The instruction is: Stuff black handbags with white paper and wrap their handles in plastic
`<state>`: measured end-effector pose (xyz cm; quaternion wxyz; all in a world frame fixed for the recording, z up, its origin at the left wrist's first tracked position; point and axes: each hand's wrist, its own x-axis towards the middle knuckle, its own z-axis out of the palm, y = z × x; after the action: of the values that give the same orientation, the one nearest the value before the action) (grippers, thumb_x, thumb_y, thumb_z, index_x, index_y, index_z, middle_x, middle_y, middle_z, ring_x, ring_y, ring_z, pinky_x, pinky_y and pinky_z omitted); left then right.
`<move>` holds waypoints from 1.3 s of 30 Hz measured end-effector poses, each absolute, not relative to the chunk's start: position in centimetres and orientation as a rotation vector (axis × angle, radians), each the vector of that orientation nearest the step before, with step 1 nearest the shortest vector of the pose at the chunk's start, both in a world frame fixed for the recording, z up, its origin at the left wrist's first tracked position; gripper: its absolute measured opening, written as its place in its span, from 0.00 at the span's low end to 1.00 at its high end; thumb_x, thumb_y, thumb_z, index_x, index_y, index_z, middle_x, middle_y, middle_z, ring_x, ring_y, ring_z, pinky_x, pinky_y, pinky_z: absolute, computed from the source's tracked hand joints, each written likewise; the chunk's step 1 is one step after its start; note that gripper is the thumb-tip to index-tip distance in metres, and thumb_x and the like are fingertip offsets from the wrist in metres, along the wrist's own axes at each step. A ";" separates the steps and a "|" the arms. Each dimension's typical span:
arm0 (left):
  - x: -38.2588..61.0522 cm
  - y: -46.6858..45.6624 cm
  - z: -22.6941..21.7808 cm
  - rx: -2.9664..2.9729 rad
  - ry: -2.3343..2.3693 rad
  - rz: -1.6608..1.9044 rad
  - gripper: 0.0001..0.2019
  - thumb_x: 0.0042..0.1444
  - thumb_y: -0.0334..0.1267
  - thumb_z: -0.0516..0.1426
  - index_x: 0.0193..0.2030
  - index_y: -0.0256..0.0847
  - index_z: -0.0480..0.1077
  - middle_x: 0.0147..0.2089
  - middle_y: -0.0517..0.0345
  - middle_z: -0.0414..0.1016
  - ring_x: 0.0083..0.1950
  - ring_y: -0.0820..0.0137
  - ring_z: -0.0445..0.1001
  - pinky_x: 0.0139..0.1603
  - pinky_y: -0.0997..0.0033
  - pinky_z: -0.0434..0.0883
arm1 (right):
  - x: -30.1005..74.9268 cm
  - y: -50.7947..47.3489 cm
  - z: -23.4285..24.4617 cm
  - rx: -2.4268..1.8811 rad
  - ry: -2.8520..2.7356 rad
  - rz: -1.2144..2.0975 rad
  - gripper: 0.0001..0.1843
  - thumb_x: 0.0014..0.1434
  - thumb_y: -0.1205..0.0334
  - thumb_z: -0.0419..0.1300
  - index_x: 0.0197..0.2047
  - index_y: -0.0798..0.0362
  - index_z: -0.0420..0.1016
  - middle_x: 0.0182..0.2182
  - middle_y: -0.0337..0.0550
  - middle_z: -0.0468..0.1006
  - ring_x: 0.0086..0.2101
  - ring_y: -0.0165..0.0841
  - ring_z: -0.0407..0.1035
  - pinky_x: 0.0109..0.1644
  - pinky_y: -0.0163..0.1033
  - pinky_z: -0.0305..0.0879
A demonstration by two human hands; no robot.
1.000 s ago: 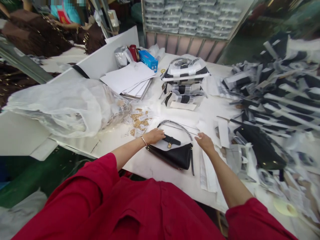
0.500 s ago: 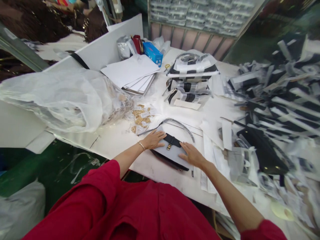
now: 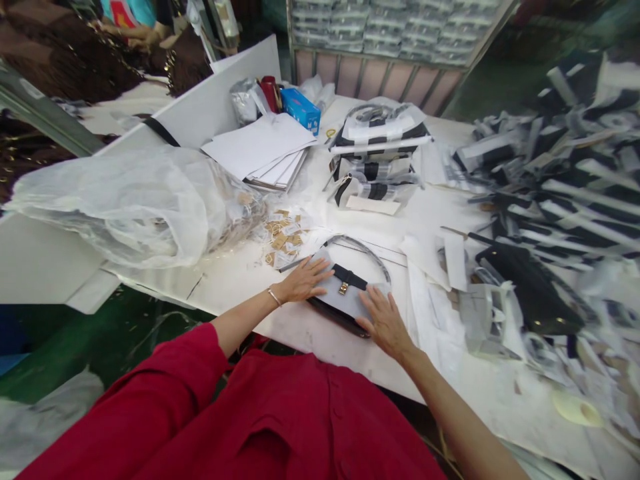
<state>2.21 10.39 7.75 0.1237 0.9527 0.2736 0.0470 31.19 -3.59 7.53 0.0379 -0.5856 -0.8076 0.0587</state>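
A black handbag (image 3: 354,277) lies before me, its flap covered by a pale grey sheet (image 3: 336,301) with the gold clasp showing. Its wrapped strap curves behind it. My left hand (image 3: 304,279) rests flat on the bag's left part, fingers spread. On the right part, my right hand (image 3: 385,320) lies with its fingers apart, palm down. Neither hand grips anything. Behind the bag's left end is a loose pile of brown tags (image 3: 284,233) with strings.
Wrapped handbags (image 3: 377,160) stand at the back. A clear plastic bag (image 3: 150,207) and white sheets (image 3: 260,147) lie left, near a blue box (image 3: 301,110). Wrapped straps and pieces (image 3: 565,200) crowd the right, with a tape roll (image 3: 577,408). A person's arm (image 3: 117,30) shows far left.
My right hand has shifted slightly down and its fingers have spread more over the bag's right end. My left hand stays nearly in place on the sheet.
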 end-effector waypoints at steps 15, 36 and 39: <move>3.8 7.8 6.9 2.824 1.015 0.049 0.34 0.57 0.48 0.61 0.67 0.41 0.57 0.67 0.42 0.62 0.68 0.51 0.59 0.68 0.43 0.52 | 30.3 -1.6 7.8 -1.877 -2.539 0.254 0.36 0.61 0.54 0.58 0.70 0.47 0.54 0.66 0.51 0.61 0.64 0.48 0.55 0.67 0.59 0.48; 6.6 6.4 -0.9 3.130 1.095 0.375 0.28 0.59 0.24 0.45 0.65 0.44 0.64 0.66 0.46 0.66 0.67 0.54 0.64 0.65 0.45 0.62 | 27.2 -0.2 1.3 -1.692 -2.454 -0.036 0.33 0.65 0.69 0.49 0.71 0.42 0.47 0.64 0.53 0.65 0.63 0.47 0.57 0.64 0.66 0.53; 5.9 6.1 -0.7 3.118 1.103 0.450 0.29 0.60 0.26 0.45 0.67 0.50 0.62 0.67 0.50 0.65 0.67 0.56 0.63 0.67 0.43 0.58 | 27.9 -0.5 1.9 -1.637 -2.500 -0.005 0.34 0.65 0.67 0.50 0.71 0.40 0.46 0.67 0.51 0.60 0.65 0.49 0.53 0.65 0.69 0.49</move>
<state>5.86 6.12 -0.73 -0.0978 0.9296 0.3290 0.1341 27.91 -0.54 1.86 0.0763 -0.5462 -0.8342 -0.0018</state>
